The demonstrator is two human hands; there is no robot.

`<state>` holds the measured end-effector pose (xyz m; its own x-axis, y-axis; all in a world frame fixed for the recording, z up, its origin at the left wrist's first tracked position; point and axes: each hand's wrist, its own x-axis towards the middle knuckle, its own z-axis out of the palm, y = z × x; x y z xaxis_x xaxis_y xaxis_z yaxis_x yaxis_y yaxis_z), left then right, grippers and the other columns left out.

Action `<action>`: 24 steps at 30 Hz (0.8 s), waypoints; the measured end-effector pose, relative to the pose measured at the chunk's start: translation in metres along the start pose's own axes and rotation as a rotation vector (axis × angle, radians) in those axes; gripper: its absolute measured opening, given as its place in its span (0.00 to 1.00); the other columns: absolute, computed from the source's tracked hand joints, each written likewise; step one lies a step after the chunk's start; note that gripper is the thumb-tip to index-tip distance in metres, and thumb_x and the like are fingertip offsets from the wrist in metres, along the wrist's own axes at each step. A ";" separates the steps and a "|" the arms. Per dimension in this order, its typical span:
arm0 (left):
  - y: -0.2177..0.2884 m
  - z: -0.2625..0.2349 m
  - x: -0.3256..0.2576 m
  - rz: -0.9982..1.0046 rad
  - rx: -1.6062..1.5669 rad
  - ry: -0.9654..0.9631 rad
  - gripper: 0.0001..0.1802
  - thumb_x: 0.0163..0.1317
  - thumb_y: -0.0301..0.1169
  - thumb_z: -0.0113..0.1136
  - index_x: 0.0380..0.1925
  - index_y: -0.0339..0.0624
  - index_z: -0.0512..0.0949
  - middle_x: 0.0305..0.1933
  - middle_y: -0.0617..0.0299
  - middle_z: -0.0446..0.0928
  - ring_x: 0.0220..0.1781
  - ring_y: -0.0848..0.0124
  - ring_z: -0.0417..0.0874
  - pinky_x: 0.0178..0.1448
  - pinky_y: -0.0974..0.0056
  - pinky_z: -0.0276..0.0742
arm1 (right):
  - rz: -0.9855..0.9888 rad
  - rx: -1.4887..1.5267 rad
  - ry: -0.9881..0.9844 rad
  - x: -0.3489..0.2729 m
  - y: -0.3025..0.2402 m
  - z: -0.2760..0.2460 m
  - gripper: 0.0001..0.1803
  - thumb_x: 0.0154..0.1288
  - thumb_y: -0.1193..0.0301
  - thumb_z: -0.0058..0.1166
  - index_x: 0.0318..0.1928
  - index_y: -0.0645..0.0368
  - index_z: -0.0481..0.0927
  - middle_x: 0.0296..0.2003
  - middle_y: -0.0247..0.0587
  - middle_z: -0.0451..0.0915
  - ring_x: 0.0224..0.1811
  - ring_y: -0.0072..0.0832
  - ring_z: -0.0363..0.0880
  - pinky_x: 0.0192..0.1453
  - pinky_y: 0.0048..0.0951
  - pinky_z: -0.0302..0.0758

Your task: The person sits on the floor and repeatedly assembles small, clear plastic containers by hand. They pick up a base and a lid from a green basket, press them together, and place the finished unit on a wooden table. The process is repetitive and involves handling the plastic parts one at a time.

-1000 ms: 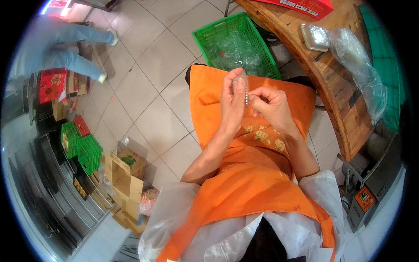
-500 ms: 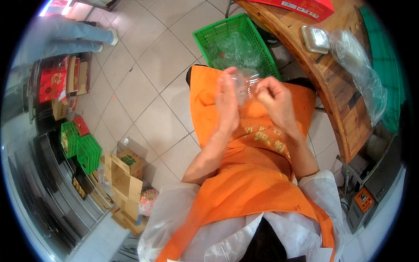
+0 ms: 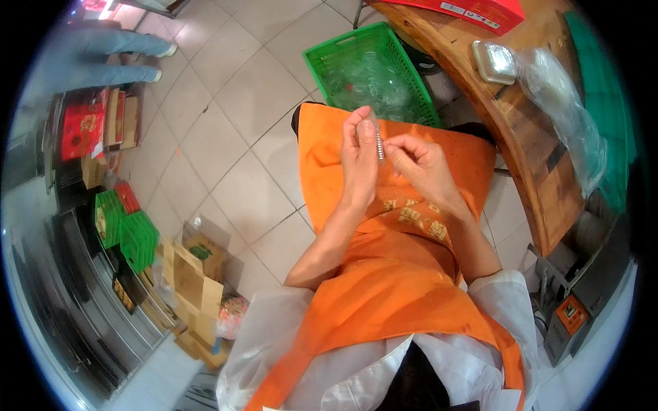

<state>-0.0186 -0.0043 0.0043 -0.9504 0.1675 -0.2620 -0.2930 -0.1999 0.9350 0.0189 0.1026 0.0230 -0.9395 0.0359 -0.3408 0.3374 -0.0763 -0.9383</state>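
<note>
Over my lap, covered by an orange apron [image 3: 329, 164], my left hand [image 3: 358, 147] is closed around a clear plastic container [image 3: 380, 141]. The container stands edge-on, and its ribbed rim shows beside my thumb; most of it is hidden by the palm. My right hand [image 3: 423, 164] faces it, thumb and forefinger pinched together at that rim. Just beyond my knees, a green plastic basket [image 3: 322, 56] on the floor holds a pile of similar clear containers [image 3: 373, 82].
At right, a wooden table [image 3: 521, 147] bears a filled clear box [image 3: 495, 61], a plastic bag [image 3: 562, 103] and a red box [image 3: 480, 12]. Cartons [image 3: 188, 274], green crates [image 3: 139, 240] and a rack [image 3: 75, 274] line the left. A person's legs [image 3: 103, 58] stand far left.
The clear container has turned from facing up between both hands to edge-on in my left hand. My right fingers have moved in to its rim. The far person's legs have shifted.
</note>
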 end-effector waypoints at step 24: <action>-0.007 0.000 -0.005 -0.051 -0.084 -0.069 0.22 0.62 0.45 0.40 0.47 0.40 0.64 0.40 0.63 0.67 0.38 0.77 0.67 0.41 0.71 0.66 | -0.024 -0.053 0.073 -0.001 0.013 0.005 0.04 0.52 0.74 0.47 0.27 0.62 0.72 0.21 0.25 0.69 0.23 0.12 0.65 0.26 0.16 0.64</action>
<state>-0.0116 -0.0036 -0.0010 -0.9255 0.2451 -0.2887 -0.3511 -0.2695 0.8967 0.0235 0.0965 0.0118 -0.9411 0.1101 -0.3196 0.3192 -0.0216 -0.9474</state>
